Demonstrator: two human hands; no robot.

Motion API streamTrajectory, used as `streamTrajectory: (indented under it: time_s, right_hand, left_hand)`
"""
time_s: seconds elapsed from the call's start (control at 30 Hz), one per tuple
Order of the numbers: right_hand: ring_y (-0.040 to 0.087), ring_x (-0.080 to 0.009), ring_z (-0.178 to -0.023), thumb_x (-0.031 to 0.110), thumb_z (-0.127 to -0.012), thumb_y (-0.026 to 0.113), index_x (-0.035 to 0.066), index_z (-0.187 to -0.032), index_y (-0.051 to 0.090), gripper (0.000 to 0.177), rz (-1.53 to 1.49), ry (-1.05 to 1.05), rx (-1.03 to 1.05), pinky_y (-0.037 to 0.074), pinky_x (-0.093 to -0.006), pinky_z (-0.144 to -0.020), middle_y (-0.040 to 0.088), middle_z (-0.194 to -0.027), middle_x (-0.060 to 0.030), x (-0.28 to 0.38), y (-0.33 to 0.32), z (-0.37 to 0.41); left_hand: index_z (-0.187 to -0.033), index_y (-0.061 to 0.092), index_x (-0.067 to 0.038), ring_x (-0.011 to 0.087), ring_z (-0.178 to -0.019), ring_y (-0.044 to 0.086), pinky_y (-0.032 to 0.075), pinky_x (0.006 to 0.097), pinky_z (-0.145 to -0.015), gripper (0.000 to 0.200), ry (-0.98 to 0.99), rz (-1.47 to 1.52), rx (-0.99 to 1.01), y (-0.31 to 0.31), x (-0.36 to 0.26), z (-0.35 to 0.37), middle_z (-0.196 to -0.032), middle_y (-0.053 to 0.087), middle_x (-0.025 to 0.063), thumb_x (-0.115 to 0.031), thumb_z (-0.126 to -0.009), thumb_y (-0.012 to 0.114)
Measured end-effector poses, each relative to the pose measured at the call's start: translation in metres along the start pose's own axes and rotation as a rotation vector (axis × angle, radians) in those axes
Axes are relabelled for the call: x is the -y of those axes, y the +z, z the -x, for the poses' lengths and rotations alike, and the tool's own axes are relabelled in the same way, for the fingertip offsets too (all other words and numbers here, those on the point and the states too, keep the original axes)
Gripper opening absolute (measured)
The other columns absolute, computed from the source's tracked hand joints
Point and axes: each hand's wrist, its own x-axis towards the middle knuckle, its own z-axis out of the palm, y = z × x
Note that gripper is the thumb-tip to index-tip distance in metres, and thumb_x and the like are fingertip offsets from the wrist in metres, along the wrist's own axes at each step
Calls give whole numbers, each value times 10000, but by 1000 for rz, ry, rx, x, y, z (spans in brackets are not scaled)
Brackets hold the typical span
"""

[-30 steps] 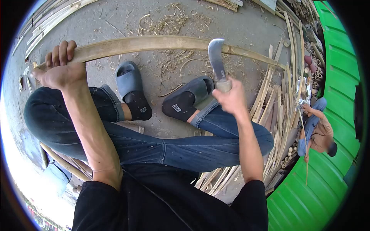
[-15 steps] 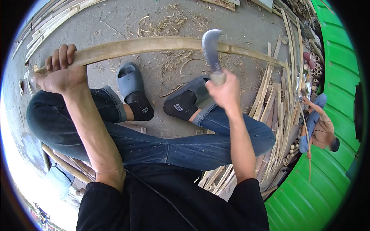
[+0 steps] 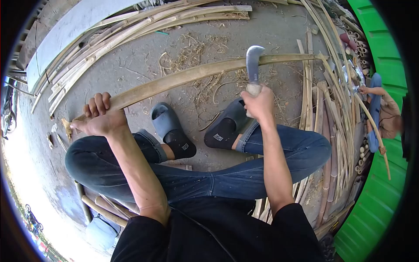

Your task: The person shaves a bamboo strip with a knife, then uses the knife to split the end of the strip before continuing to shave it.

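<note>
A long split bamboo strip (image 3: 192, 76) runs across the view above my knees, from lower left to upper right. My left hand (image 3: 101, 118) is closed around its near end, by my left knee. My right hand (image 3: 260, 102) grips the handle of a curved hook-tipped knife (image 3: 253, 65). The blade stands upright and crosses the strip near its right part. My feet in grey slippers (image 3: 163, 122) rest on the concrete under the strip.
Bundles of bamboo strips (image 3: 131, 30) lie along the top left, and more strips (image 3: 331, 131) are piled on the right. Shavings (image 3: 192, 52) litter the concrete. Another person (image 3: 384, 118) crouches at the right by a green wall (image 3: 379, 196), holding a strip.
The view has tilted up and shifted, showing more ground and strips. My right hand has raised the knife to stand across the strip farther right. My left hand keeps its hold.
</note>
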Motion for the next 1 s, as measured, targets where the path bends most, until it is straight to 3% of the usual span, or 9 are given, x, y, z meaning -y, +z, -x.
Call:
streamTrajectory:
  time_s: [0.17, 0.4, 0.43, 0.47, 0.5, 0.57, 0.63, 0.73, 1.0]
  right_hand:
    - [686, -218, -684, 183, -724, 762, -51, -954, 661, 344, -24, -387, 20, 543, -363, -663, 671, -711, -130, 18, 82, 62]
    - [704, -229, -701, 178, -747, 771, -31, -942, 654, 308, -171, 92, 47, 563, -363, -672, 694, -739, -129, 17, 26, 22]
    - [714, -277, -731, 188, -733, 782, -18, -956, 661, 326, -92, -151, 60, 565, -386, -688, 708, -779, -169, 31, 56, 49]
    - [717, -344, -768, 194, -722, 785, -20, -970, 664, 349, -159, -215, 205, 565, -419, -714, 709, -815, -209, 48, 89, 76]
    - [707, -390, -774, 200, -711, 783, -19, -971, 663, 360, -155, -322, 321, 558, -436, -725, 700, -809, -222, 68, 107, 100]
    - [699, -412, -774, 201, -705, 778, -18, -965, 660, 360, -138, -475, 262, 549, -438, -717, 698, -806, -219, 83, 142, 123]
    - [703, -377, -752, 195, -708, 768, -13, -949, 656, 338, -281, -354, 300, 543, -429, -698, 697, -786, -203, 90, 115, 102]
    - [652, -154, -566, 125, -759, 724, 4, -897, 653, 197, -222, -188, 63, 503, -325, -520, 656, -666, -75, 58, 53, 50]
    - [663, -160, -514, 133, -804, 731, -37, -914, 641, 221, -275, -9, -217, 516, -319, -490, 666, -668, -92, -28, -26, -17]
  left_hand:
    - [-740, 357, -156, 124, -507, 232, 241, 267, -480, 703, -7, 36, 19, -4, -2, 0, -591, 250, -28, -820, -931, 230]
    - [-757, 378, -148, 124, -511, 250, 250, 273, -480, 679, 22, 28, 14, 6, 7, 3, -601, 286, -19, -778, -963, 227]
    - [-759, 377, -148, 123, -513, 239, 243, 277, -479, 672, 26, 14, -24, 6, 7, 4, -599, 280, -19, -767, -971, 224]
    - [-779, 429, -132, 156, -581, 418, 402, 301, -576, 681, -35, 18, 253, -23, 3, -10, -642, 406, 3, -750, -980, 227]
    - [-779, 429, -132, 156, -581, 418, 402, 301, -576, 681, -43, 8, 270, -11, 3, -5, -642, 406, 3, -750, -980, 227]
    - [-842, 525, -110, 231, -855, 597, 495, 378, -831, 707, -34, -111, 23, 18, 0, 10, -836, 589, 53, -751, -975, 257]
    - [-892, 559, -106, 252, -984, 564, 435, 408, -929, 725, -36, -152, 113, 4, -11, 3, -951, 605, 79, -760, -969, 257]
    - [-1004, 634, -96, 300, -1271, 467, 256, 465, -1157, 809, -81, -153, 294, -6, -13, -9, -1220, 625, 145, -798, -945, 237]
    - [-1145, 541, -63, 293, -1074, 520, 390, 466, -1032, 786, -107, -116, 123, 6, -8, -5, -1103, 584, 125, -751, -980, 198]
